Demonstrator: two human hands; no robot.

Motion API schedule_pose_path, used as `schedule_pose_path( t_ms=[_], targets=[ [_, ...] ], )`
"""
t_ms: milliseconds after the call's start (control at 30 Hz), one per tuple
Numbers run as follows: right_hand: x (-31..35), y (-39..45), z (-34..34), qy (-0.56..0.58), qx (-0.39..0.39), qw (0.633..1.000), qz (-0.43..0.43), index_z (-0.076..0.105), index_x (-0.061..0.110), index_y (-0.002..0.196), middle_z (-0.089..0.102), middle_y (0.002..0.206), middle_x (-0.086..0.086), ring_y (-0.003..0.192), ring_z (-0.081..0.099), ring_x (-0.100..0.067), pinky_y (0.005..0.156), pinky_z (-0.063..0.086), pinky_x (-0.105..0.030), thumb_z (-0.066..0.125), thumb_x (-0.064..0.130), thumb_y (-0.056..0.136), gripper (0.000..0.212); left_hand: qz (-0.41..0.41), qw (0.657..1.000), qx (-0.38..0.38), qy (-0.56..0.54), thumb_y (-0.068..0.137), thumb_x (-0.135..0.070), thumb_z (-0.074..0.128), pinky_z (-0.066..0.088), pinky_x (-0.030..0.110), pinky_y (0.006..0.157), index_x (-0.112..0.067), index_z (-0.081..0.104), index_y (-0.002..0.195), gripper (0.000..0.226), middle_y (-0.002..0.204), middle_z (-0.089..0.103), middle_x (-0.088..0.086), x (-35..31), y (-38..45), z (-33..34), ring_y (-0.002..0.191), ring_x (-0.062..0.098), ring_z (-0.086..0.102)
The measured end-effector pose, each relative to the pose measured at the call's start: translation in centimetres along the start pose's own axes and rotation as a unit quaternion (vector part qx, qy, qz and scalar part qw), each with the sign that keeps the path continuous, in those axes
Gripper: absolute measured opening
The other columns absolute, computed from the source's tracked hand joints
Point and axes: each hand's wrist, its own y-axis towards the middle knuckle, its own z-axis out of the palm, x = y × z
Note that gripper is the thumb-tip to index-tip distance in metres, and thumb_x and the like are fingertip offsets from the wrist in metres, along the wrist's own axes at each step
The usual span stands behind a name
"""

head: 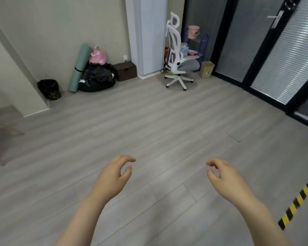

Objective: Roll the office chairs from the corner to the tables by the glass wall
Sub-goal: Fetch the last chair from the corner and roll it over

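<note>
The office chair (pixel 178 55) stands at the far side of the room, in the corner between a pale column (pixel 146 36) on its left and the dark-framed glass wall (pixel 267 50) on its right. It is white with a grey mesh back and a headrest, its armrest is folded up, and its five-star base rests on the grey plank floor (pixel 149 125). It is well apart from me.

Just right of the chair sits a small beige bin (pixel 207 69). Behind it is a blue rack (pixel 203 43) with a pink bucket (pixel 193 31) on top.

Near me, both of my hands hang out over the floor and hold nothing. My left hand (pixel 114 176) has its fingers loosely curled, thumb and forefinger apart with a small gap. My right hand (pixel 224 174) mirrors it, fingers loosely bent and touching nothing. The two hands are apart from each other.

Further left along the far wall lie a brown box (pixel 125 71), a heap of black bags (pixel 97 78) with a pink bag (pixel 97 55) on top, a rolled green mat (pixel 79 67) leaning upright, and a black bin (pixel 49 89). At the near right, a strip of yellow-and-black tape (pixel 294 205) crosses the floor.
</note>
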Motion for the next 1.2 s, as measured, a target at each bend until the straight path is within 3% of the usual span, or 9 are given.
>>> schedule_pose_path(
  t_ms=[233, 300, 367, 500, 733, 967, 1033, 1100, 1200],
  targets=[
    [2.2, 14.8, 1.2, -0.016, 0.031, 0.999, -0.023, 0.058, 0.024, 0.118, 0.05, 0.106, 0.014, 0.102, 0.046, -0.006, 0.082, 0.035, -0.024, 0.051, 0.027, 0.095, 0.024, -0.029, 0.999, -0.027, -0.012, 0.095, -0.022, 0.054, 0.042, 0.023, 0.092, -0.043, 0.056, 0.11, 0.026, 0.12, 0.056, -0.022, 4.5, 12.9, -0.7, 0.107, -0.004, 0.053],
    [2.9, 19.5, 2.0, -0.013, 0.03, 0.999, -0.023, 0.058, 0.025, 0.117, 0.049, 0.106, 0.015, 0.099, 0.045, -0.006, 0.081, 0.034, -0.024, 0.052, 0.027, 0.095, 0.023, -0.025, 0.999, -0.033, -0.01, 0.094, -0.017, 0.056, 0.039, 0.012, 0.088, -0.038, 0.059, 0.109, 0.026, 0.116, 0.056, -0.022, 5.7, 17.5, -0.9, 0.097, -0.007, 0.054],
    [4.0, 24.7, 2.7, -0.012, 0.028, 0.999, -0.025, 0.058, 0.025, 0.116, 0.05, 0.107, 0.014, 0.098, 0.046, -0.006, 0.08, 0.034, -0.024, 0.052, 0.026, 0.095, 0.022, -0.02, 0.999, -0.035, -0.01, 0.094, -0.015, 0.057, 0.031, 0.003, 0.088, -0.031, 0.062, 0.111, 0.024, 0.115, 0.056, -0.021, 7.3, 22.8, -1.3, 0.101, -0.006, 0.053],
    [6.9, 35.7, 3.3, -0.018, 0.021, 0.999, -0.028, 0.058, 0.024, 0.117, 0.052, 0.108, 0.013, 0.106, 0.05, -0.009, 0.081, 0.034, -0.022, 0.053, 0.027, 0.094, 0.023, 0.0, 1.0, -0.003, 0.004, 0.094, -0.029, 0.05, 0.037, 0.019, 0.093, -0.032, 0.061, 0.114, 0.023, 0.12, 0.057, -0.019, 9.8, 34.0, -2.6, 0.114, 0.002, 0.052],
    [11.6, 52.2, 1.5, -0.002, -0.006, 0.999, -0.032, 0.057, 0.026, 0.115, 0.053, 0.11, 0.015, 0.104, 0.046, -0.004, 0.083, 0.035, -0.023, 0.052, 0.027, 0.095, 0.021, 0.043, 0.999, 0.02, 0.02, 0.096, -0.023, 0.052, 0.035, 0.018, 0.094, -0.029, 0.061, 0.116, 0.023, 0.122, 0.055, -0.019, 10.1, 52.4, -5.2, 0.116, 0.0, 0.049],
    [9.3, 67.9, 1.5, -0.002, -0.013, 1.0, 0.002, 0.059, 0.023, 0.116, 0.059, 0.116, 0.008, 0.108, 0.05, -0.008, 0.084, 0.034, -0.021, 0.055, 0.026, 0.094, 0.023, 0.061, 0.997, 0.032, 0.026, 0.094, -0.03, 0.052, 0.034, 0.012, 0.096, -0.031, 0.062, 0.116, 0.024, 0.121, 0.054, -0.022, 11.4, 70.0, -3.8, 0.115, -0.006, 0.047],
    [8.4, 73.1, 1.0, -0.004, -0.016, 1.0, 0.003, 0.06, 0.022, 0.117, 0.059, 0.116, 0.008, 0.111, 0.051, -0.01, 0.084, 0.035, -0.022, 0.055, 0.026, 0.094, 0.024, 0.063, 0.997, 0.034, 0.02, 0.088, -0.044, 0.043, 0.029, 0.005, 0.095, -0.028, 0.063, 0.114, 0.037, 0.119, 0.055, -0.02, 11.3, 75.5, -3.3, 0.114, -0.004, 0.049],
    [7.6, 78.7, -0.1, -0.007, -0.017, 1.0, 0.006, 0.06, 0.021, 0.117, 0.059, 0.116, 0.007, 0.112, 0.052, -0.011, 0.084, 0.034, -0.021, 0.055, 0.025, 0.094, 0.024, 0.067, 0.997, 0.03, 0.018, 0.083, -0.05, 0.035, 0.032, 0.01, 0.097, -0.027, 0.064, 0.113, 0.047, 0.119, 0.058, -0.016, 10.9, 81.3, -2.9, 0.115, 0.001, 0.053],
    [6.8, 87.4, -2.2, -0.017, -0.009, 1.0, 0.001, 0.06, 0.022, 0.117, 0.059, 0.117, 0.007, 0.112, 0.053, -0.011, 0.082, 0.035, -0.021, 0.055, 0.026, 0.094, 0.024, 0.05, 0.998, 0.021, 0.026, 0.088, -0.042, 0.042, 0.032, 0.009, 0.093, -0.029, 0.063, 0.114, 0.036, 0.121, 0.057, -0.018, 9.7, 89.7, -2.5, 0.114, 0.0, 0.053]
  ],
)
